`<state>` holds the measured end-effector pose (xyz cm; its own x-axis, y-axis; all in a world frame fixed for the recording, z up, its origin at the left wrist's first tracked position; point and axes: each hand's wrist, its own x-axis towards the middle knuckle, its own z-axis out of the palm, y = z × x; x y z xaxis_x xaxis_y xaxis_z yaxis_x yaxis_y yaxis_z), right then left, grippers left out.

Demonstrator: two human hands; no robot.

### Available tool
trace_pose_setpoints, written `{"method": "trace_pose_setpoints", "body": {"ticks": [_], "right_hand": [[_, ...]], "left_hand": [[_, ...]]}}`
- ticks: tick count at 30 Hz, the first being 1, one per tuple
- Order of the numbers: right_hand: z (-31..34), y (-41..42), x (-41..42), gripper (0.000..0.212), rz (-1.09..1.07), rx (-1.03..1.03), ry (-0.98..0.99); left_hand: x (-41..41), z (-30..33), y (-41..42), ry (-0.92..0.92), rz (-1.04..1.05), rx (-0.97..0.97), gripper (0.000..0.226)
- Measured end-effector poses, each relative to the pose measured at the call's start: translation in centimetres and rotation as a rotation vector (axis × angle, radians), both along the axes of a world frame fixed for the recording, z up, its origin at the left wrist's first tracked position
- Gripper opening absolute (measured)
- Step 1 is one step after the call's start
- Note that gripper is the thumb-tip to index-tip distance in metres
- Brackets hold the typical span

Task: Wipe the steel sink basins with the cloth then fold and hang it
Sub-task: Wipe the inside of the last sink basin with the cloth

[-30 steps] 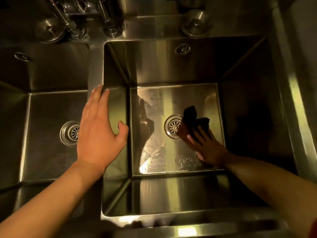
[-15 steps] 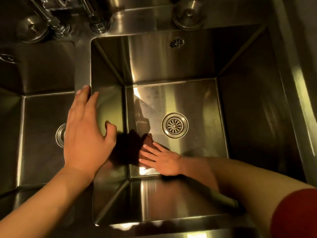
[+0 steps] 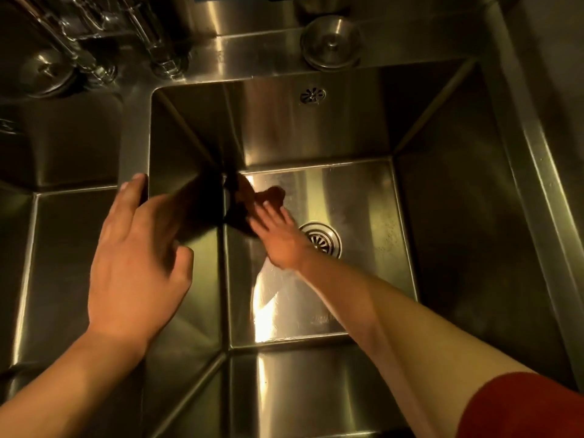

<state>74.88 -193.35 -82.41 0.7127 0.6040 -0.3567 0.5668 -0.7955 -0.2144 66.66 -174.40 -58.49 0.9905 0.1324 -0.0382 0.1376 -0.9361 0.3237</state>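
A dark brown cloth (image 3: pixel 252 197) lies bunched on the floor of the right steel basin (image 3: pixel 363 191), in its far-left corner. My right hand (image 3: pixel 278 235) presses flat on the cloth's near edge, fingers spread, just left of the round drain (image 3: pixel 322 238). My left hand (image 3: pixel 139 257) rests with fingers apart on the steel divider (image 3: pixel 132 137) between the two basins and holds nothing. The left basin (image 3: pixel 63 263) lies beyond it, its drain hidden under my left hand.
Tap pipes (image 3: pixel 79 55) and a round steel cap (image 3: pixel 47 71) stand at the back left. Another round cap (image 3: pixel 330 42) sits on the back ledge. An overflow hole (image 3: pixel 313 95) is in the right basin's back wall. The sink's right rim (image 3: pixel 543 172) runs along the right.
My right hand has slid the cloth from the basin's near-left floor up to its far-left corner; a second ago it was beside the drain. My left hand has stayed on the divider.
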Motion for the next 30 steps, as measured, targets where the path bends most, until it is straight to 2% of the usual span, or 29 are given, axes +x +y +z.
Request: {"method": "trace_pose_setpoints", "body": {"ticks": [3,7,11,14,17,19,21,23,25,27,30], "right_hand": [[0.4,-4.2,2.9,0.084,-0.104,-0.017,-0.036],[0.9,-11.9,3.0,0.08,-0.332,-0.044,-0.063],[1.2,-17.3,-0.2,0.07,-0.617,-0.041,-0.023],[1.1,-18.8,-4.2,0.067,-0.635,-0.111,-0.047],[0.8,-19.1,-8.3,0.073,-0.47,-0.181,0.017],[0.8,-18.8,-10.6,0.071,-0.232,-0.139,0.084],[0.5,-17.5,-12.2,0.065,0.06,-0.126,0.041],[-0.2,-15.0,-12.9,0.063,0.25,-0.123,-0.017],[-1.0,-12.1,-13.1,0.078,0.441,-0.086,0.001],[-1.6,-9.3,-12.6,0.09,0.537,-0.048,0.048],[-1.8,-4.5,-11.5,0.084,0.536,-0.044,0.061]], "left_hand": [[0.1,0.2,-0.1,0.017,0.021,-0.003,0.069],[0.1,0.6,-0.3,0.029,0.014,-0.013,0.068],[0.2,0.9,-0.3,0.03,0.002,-0.023,0.067],[0.2,0.9,-0.3,0.033,-0.012,-0.03,0.067],[0.2,0.8,-0.1,0.03,-0.033,-0.028,0.067],[0.2,0.9,0.0,0.015,-0.039,-0.025,0.062],[0.2,0.9,-0.1,0.011,-0.034,-0.027,0.062],[0.2,0.8,0.0,0.004,-0.029,-0.032,0.061],[0.3,0.5,0.1,0.007,-0.035,-0.026,0.064],[0.3,0.3,0.3,0.011,-0.042,-0.019,0.065],[0.3,-0.1,0.4,0.016,-0.037,-0.021,0.065]]}}
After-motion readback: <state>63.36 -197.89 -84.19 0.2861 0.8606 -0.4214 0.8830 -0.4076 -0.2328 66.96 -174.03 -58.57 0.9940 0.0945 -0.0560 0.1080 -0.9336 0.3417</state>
